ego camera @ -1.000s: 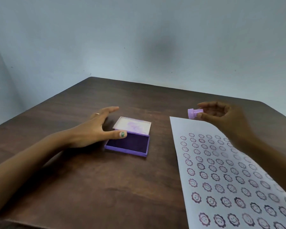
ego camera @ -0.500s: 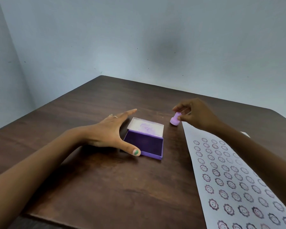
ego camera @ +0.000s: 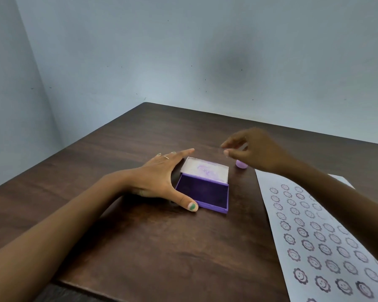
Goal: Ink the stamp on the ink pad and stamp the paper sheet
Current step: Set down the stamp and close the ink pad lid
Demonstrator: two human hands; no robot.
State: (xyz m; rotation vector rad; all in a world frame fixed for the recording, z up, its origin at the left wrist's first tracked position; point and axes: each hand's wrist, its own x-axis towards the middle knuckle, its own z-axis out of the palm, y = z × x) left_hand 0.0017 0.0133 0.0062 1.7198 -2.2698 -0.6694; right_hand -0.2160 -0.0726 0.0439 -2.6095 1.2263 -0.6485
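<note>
- My left hand [ego camera: 159, 177] lies spread flat on the table [ego camera: 162, 247], thumb and fingers bracing the left side of the open ink pad [ego camera: 203, 196].
- My right hand [ego camera: 255, 151] hovers loosely open, holding nothing.
- The stamp [ego camera: 241, 164] sits on the table just below that hand, right of the pad's lid and apart from my fingers.
- The paper sheet [ego camera: 327, 247] at right already carries rows of prints; I judge most stamping done, with only a few gaps left.
</note>
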